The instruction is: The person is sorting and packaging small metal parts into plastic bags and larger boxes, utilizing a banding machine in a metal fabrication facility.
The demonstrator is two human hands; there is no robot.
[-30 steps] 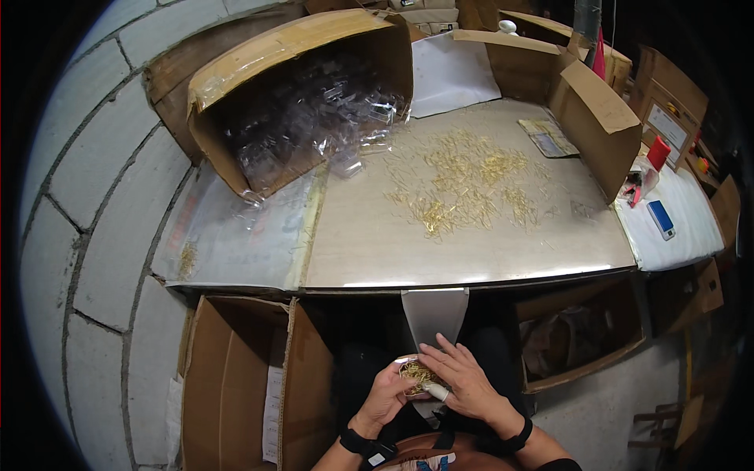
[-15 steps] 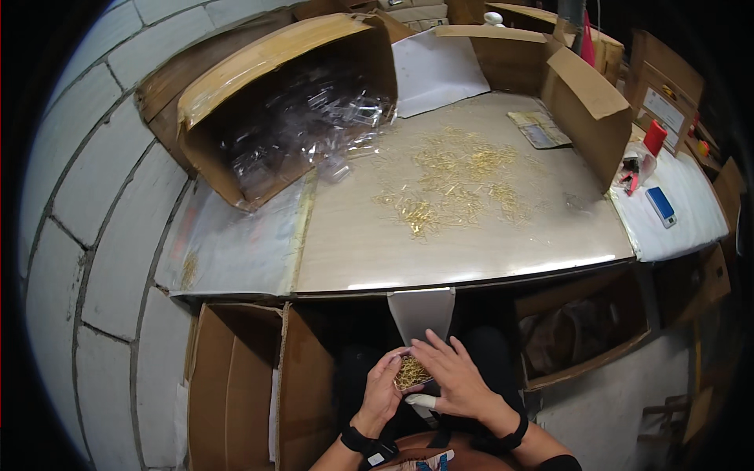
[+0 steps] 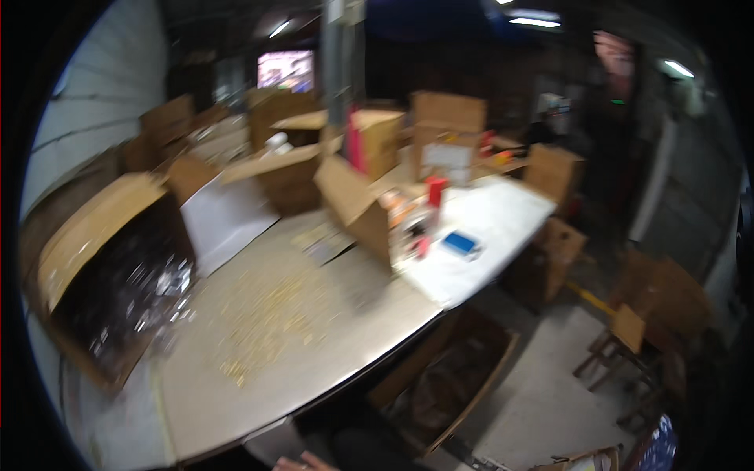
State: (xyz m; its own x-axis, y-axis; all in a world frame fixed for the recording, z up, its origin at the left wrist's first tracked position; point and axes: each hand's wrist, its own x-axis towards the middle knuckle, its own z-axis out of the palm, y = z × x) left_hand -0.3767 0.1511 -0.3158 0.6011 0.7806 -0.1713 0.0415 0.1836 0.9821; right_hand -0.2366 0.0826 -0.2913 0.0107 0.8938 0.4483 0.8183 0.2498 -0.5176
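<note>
Only the fingers of my right hand show at the lower edge, blurred, stretched out and apart beside a pale chute-like panel at the table's front. Nothing can be seen in them. My left hand is out of the picture, and so is the small clear box of gold-coloured pieces. Many thin gold-coloured metal pieces lie scattered over the table. Clear plastic boxes fill a large cardboard box lying on its side at the left.
Cardboard flaps wall the table's far side. Right of them, a white-covered surface bears a blue device and a red cylinder. An open carton stands below the table edge. A wooden stool stands at the right.
The view has swung right and up, blurring the picture and bringing in the room beyond. My left hand and the small box have left the frame; my right hand is mostly cut off.
</note>
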